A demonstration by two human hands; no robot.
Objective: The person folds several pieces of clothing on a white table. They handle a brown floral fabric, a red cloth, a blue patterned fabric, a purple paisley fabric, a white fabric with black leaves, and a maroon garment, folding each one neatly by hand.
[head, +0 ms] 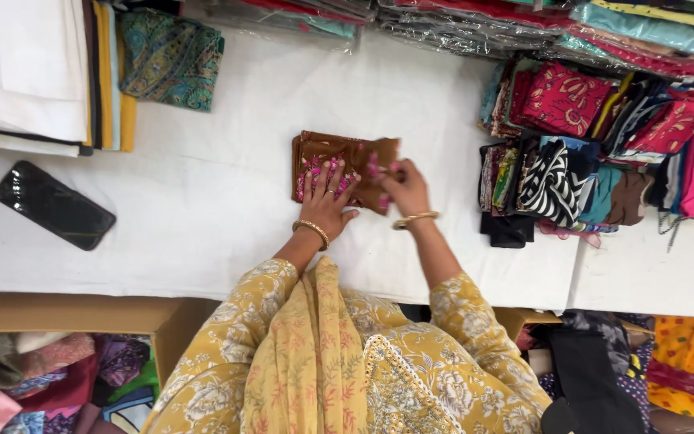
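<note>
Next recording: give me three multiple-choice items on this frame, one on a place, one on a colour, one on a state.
1. Where does the flat black phone lie?
A. on the white table, towards the picture's left edge
B. on the stack of folded fabrics
C. in the person's hand

2. What colour is the folded embroidered cloth under the hands?
A. white
B. brown with pink flowers
C. plain blue

3. How does the left hand stand?
A. clenched in a fist in the air
B. holding the phone
C. spread flat, pressing on the cloth

Answers: 1 A, the phone rests alone on bare tabletop, apart from the piles. 2 B, brown ground with pink embroidery shows between the fingers. 3 C, the fingers are splayed on the cloth, while the right hand grips its edge.
</note>
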